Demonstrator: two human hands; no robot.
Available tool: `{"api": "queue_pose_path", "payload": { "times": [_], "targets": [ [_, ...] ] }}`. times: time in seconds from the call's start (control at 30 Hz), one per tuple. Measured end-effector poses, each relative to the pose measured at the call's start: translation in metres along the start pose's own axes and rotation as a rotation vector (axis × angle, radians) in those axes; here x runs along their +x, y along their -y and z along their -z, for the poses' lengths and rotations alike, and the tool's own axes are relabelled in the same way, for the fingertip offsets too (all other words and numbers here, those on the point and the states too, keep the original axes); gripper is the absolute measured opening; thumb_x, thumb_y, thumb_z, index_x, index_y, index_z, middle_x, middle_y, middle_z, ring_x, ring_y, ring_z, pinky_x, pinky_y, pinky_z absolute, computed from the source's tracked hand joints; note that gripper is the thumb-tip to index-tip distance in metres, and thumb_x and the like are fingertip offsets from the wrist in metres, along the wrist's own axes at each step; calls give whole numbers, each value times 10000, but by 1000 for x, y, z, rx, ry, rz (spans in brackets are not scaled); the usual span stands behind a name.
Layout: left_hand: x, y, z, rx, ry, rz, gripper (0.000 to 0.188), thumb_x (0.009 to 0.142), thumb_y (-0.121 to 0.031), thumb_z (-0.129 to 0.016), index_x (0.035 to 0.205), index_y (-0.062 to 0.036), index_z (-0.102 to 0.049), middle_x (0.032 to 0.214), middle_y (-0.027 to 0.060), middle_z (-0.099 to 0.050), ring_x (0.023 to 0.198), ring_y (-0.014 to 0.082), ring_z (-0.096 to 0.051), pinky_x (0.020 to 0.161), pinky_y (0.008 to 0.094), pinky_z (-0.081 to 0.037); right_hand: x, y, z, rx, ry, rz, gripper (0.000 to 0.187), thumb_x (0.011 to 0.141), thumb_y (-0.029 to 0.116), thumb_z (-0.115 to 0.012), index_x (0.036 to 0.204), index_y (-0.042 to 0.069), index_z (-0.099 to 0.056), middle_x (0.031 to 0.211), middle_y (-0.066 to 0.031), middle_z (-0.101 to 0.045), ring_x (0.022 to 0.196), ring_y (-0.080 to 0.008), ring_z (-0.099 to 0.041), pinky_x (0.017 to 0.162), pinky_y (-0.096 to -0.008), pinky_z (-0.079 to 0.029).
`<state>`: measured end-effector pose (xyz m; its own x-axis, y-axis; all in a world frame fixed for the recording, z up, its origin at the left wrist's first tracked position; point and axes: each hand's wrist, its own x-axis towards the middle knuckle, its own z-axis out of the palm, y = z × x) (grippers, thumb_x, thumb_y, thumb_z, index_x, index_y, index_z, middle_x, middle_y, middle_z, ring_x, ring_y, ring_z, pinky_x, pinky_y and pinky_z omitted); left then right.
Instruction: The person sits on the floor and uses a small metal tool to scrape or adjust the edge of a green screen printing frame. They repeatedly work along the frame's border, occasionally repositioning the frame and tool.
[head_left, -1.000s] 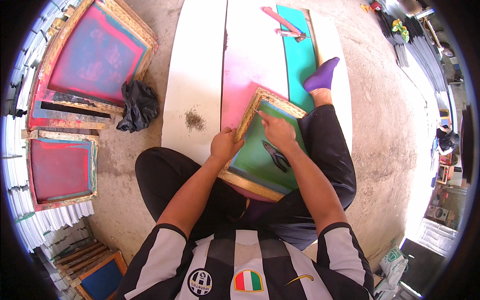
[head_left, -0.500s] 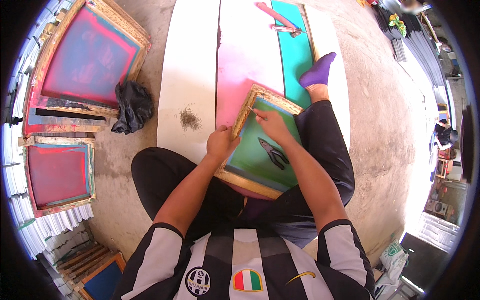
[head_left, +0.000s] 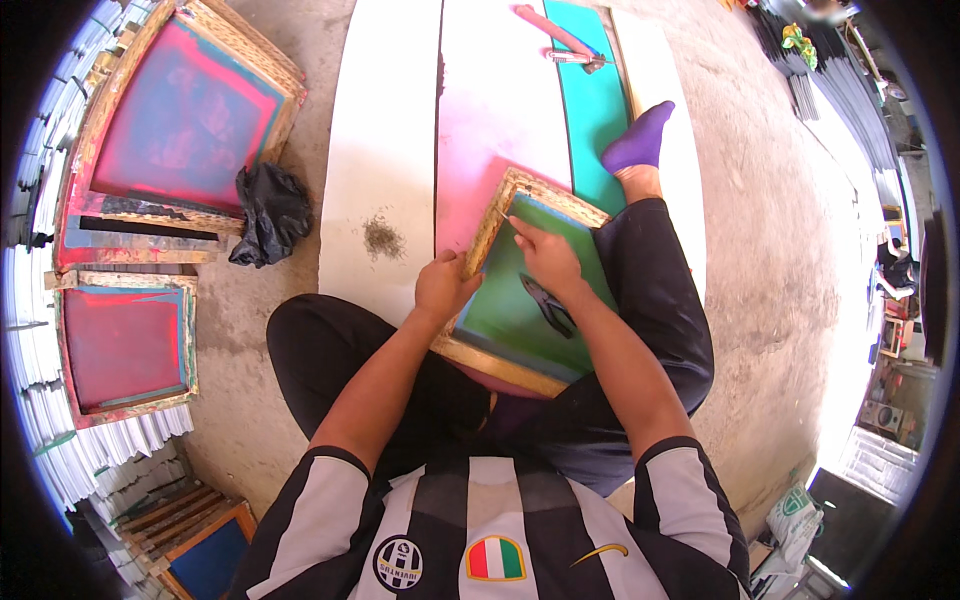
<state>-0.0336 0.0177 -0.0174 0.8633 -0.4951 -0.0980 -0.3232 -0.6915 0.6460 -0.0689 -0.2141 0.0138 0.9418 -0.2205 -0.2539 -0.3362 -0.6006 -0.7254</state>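
Note:
I sit on the floor with a wooden-framed screen [head_left: 478,355] resting on my lap, its mesh green. My left hand [head_left: 443,286] grips the frame's left wooden side. My right hand [head_left: 545,258] lies on the mesh near the upper left corner, fingers pinched at the frame's inner edge; whether it holds something small I cannot tell. A pair of dark pliers [head_left: 548,303] rests on the mesh beside my right wrist. My foot in a purple sock [head_left: 638,138] sticks out past the frame.
White, pink and teal boards [head_left: 385,150] lie in front of me, with a small pile of dark bits [head_left: 382,238] on the white one and a tool [head_left: 572,58] far off. A black rag [head_left: 268,212] and larger framed screens [head_left: 180,110] lie left; stacked frames [head_left: 195,540] at lower left.
My right hand has shifted slightly along the frame's upper left corner. The left hand keeps its hold on the frame's side.

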Motion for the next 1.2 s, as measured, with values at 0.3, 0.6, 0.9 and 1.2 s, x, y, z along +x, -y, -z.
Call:
{"api": "queue_pose_path", "payload": {
  "times": [0.3,0.6,0.9,1.2],
  "targets": [
    [0,1,6,30,50,10,406,855,-345,-810,1110,-41,-727,989,168,-689,902,386,-712,802,509,-581,16,8,18,670,336,-628,459,1080,324,-616,1521,198,-608,936,-102,-739,752,-215,-690,660,-391,-534],
    [-1,0,8,-11,37,-2,493,861,-336,-819,1272,-77,-736,965,162,-689,878,383,-709,793,483,-574,17,17,18,535,273,-527,411,1087,334,-610,1483,232,-658,773,-18,-602,575,-132,-493,541,-325,-438],
    [0,-2,4,-22,-24,-5,415,833,-334,-816,1150,-74,-749,997,155,-701,886,380,-720,792,501,-589,1,16,21,-348,-3,-1,369,1062,361,-581,1414,327,-687,1037,-185,-771,885,-372,-748,817,-508,-597],
    [6,-3,4,11,29,26,457,810,-372,-817,1178,-108,-758,989,143,-700,885,367,-724,793,495,-592,1,29,27,-526,99,-44,416,1063,314,-545,1467,363,-626,1096,-169,-772,966,-392,-751,853,-547,-596]
  ]
}}
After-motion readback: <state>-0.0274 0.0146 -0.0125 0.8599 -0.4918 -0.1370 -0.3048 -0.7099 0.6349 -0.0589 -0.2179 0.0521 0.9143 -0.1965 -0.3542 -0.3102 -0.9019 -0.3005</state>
